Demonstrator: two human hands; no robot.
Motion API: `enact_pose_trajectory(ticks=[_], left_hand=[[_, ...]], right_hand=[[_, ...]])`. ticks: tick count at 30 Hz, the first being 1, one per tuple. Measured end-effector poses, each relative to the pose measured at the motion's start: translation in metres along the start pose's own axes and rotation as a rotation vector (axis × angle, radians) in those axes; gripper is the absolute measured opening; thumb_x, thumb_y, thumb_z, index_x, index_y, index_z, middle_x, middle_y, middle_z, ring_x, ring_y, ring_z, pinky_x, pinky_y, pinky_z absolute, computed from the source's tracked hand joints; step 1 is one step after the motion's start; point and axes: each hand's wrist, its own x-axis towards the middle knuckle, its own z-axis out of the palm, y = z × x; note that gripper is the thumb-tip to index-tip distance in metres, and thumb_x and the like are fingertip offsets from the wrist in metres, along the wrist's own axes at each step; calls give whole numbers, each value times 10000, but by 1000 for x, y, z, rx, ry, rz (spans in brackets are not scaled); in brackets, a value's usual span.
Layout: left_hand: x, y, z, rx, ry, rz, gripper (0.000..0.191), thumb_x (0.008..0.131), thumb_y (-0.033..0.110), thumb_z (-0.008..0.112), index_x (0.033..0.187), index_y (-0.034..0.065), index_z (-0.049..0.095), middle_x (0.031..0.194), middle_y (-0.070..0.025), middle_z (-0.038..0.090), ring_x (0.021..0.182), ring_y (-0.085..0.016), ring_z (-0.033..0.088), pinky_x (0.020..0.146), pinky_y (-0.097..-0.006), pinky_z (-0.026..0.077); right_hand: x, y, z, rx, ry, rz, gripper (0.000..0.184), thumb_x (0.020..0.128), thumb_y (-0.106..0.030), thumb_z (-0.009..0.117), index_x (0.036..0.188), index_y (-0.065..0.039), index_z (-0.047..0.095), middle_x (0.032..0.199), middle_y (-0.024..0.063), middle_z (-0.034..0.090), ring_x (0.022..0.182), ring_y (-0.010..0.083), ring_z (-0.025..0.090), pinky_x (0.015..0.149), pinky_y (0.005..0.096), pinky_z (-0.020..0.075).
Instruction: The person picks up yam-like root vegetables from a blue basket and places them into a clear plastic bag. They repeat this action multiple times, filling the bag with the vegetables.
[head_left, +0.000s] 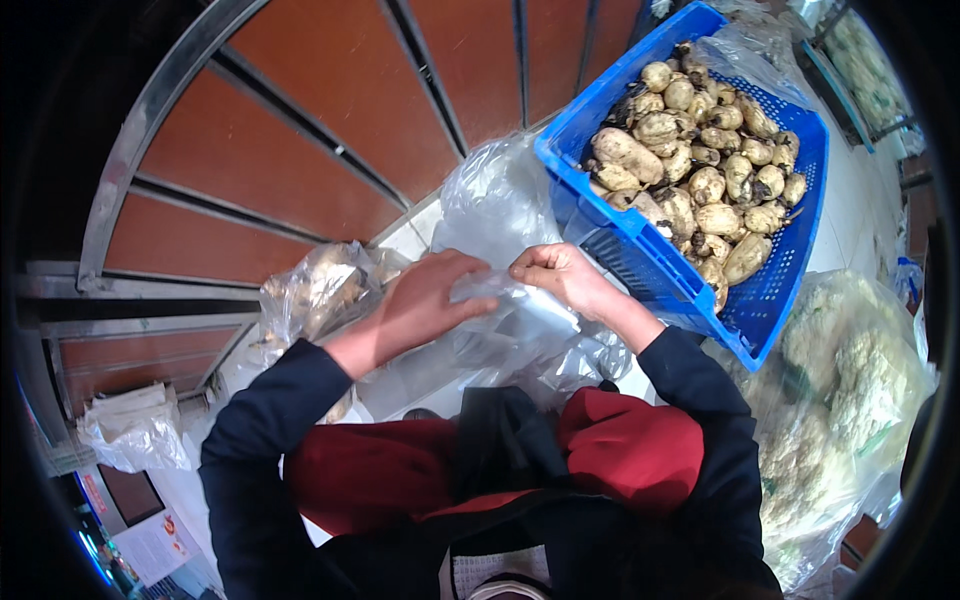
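Note:
A clear plastic bag (525, 315) hangs between my two hands above my lap. My right hand (566, 277) pinches its upper edge between thumb and fingertips. Facing it, my left hand (424, 300) has its thumb and fingers apart around the film's left side; whether the fingertips touch the plastic is unclear. Muddy, pale lotus root segments (705, 180) lie heaped in a blue plastic crate (626, 236), just beyond my right hand. Beside my left forearm stands a clear bag of brownish produce (315, 292), probably lotus root.
A large clear bag of cauliflower (832, 405) stands right of my right arm. More crumpled plastic (495, 187) lies ahead, against reddish-brown panels (300, 135) with metal frames. At left is a stack of folded plastic bags (139, 427). A printed sheet (157, 544) sits lower left.

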Motion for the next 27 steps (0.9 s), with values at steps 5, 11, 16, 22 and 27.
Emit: enact_pose_trajectory(ticks=[5, 11, 16, 22, 27], left_hand=[[28, -5, 0, 40, -251, 113, 212, 901, 190, 669, 936, -18, 651, 895, -182, 604, 818, -340, 585, 713, -385, 462], [24, -11, -11, -251, -307, -427, 185, 837, 109, 760, 762, -19, 650, 759, -66, 648, 658, -111, 597, 559, -276, 441], [25, -12, -24, -652, -52, -657, 123, 842, 93, 771, 796, 23, 681, 809, -58, 700, 619, -81, 623, 507, -205, 501], [19, 10, -13, -883, -46, -626, 158, 874, 93, 734, 989, -11, 702, 839, -71, 705, 646, -96, 640, 613, -233, 574], [20, 13, -19, -802, 82, -601, 79, 864, 74, 738, 869, 34, 669, 780, -46, 684, 672, -109, 644, 612, -222, 539]], right_hand=[[-10, -13, -4, -205, 143, -138, 152, 874, -154, 718, 914, -9, 695, 803, 55, 688, 762, 96, 607, 697, 282, 500], [-2, -28, 3, -719, 491, -656, 148, 776, -169, 706, 790, -51, 618, 769, 80, 599, 777, 285, 617, 718, 374, 506], [-3, -36, 23, -945, 470, -787, 227, 807, -284, 702, 830, -77, 609, 820, 84, 598, 815, 292, 619, 753, 379, 508], [0, -32, 33, -254, 179, -308, 327, 868, -329, 721, 902, -18, 628, 858, 123, 664, 779, 214, 622, 689, 359, 483], [16, -2, 29, 79, 137, -403, 223, 847, -201, 726, 875, -7, 619, 742, 112, 635, 694, 180, 587, 660, 366, 464]])
